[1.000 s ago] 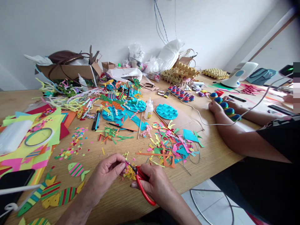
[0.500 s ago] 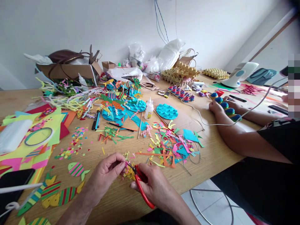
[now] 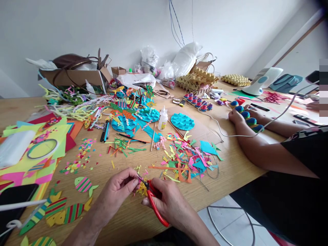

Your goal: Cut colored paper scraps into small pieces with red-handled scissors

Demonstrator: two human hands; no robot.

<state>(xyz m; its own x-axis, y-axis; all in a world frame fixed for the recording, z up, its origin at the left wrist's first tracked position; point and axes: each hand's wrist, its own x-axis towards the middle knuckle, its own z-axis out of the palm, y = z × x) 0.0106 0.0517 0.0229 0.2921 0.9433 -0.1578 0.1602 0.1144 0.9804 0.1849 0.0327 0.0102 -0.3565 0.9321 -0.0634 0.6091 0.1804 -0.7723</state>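
My right hand (image 3: 170, 201) is wrapped round the red handles of a pair of scissors (image 3: 156, 209), whose dark blades point up and left to my left fingertips. My left hand (image 3: 121, 188) is closed in a pinch at the blade tips; a tiny pinkish piece seems to be between the fingers, mostly hidden. Under the blades lie small yellow paper scraps (image 3: 142, 190). Left of my left hand rests a striped green and pink paper fish (image 3: 83, 185), with other striped paper fish (image 3: 73, 214) nearer the table's front edge.
Mixed paper scraps (image 3: 183, 157) lie right of centre. Beyond them stand a glue bottle (image 3: 163, 119) and a blue egg-carton piece (image 3: 182, 122). Coloured sheets (image 3: 57, 147) and a black phone (image 3: 15, 208) are at left. At right, another person's hands (image 3: 237, 118) hold painted carton cups.
My left fingers have shifted slightly about the scissor tips, and the pink strip shows less. My right hand has hardly moved.
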